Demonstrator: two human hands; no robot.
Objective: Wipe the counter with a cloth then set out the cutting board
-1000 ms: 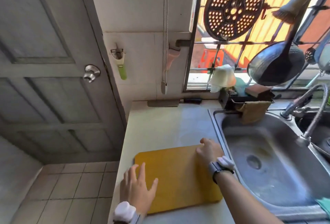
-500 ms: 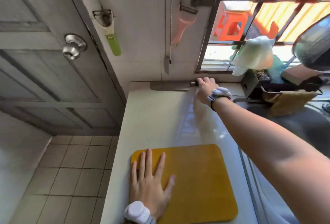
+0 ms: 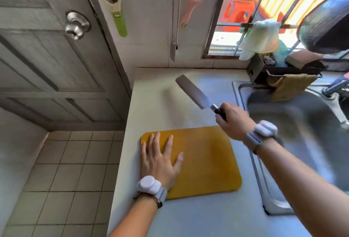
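Observation:
A yellow cutting board (image 3: 205, 159) lies flat on the pale counter (image 3: 160, 104), near its front left. My left hand (image 3: 160, 159) rests palm down on the board's left part, fingers spread. My right hand (image 3: 233, 121) is closed around the dark handle of a cleaver (image 3: 192, 92). The cleaver is held in the air above the counter, just beyond the board's far edge, with its broad blade pointing up and to the left. A brownish cloth (image 3: 290, 86) hangs over the rack at the back of the sink.
A steel sink (image 3: 306, 134) lies right of the counter, with a tap (image 3: 334, 85) at its back. A dark rack (image 3: 289, 68) holds sponges and cloths under the barred window. Peelers (image 3: 115, 8) hang on the wall. A grey door (image 3: 47, 51) stands left; tiled floor below.
My right hand reached to the back wall, took the cleaver lying there, and has lifted it toward the board. My left hand stays flat on the board.

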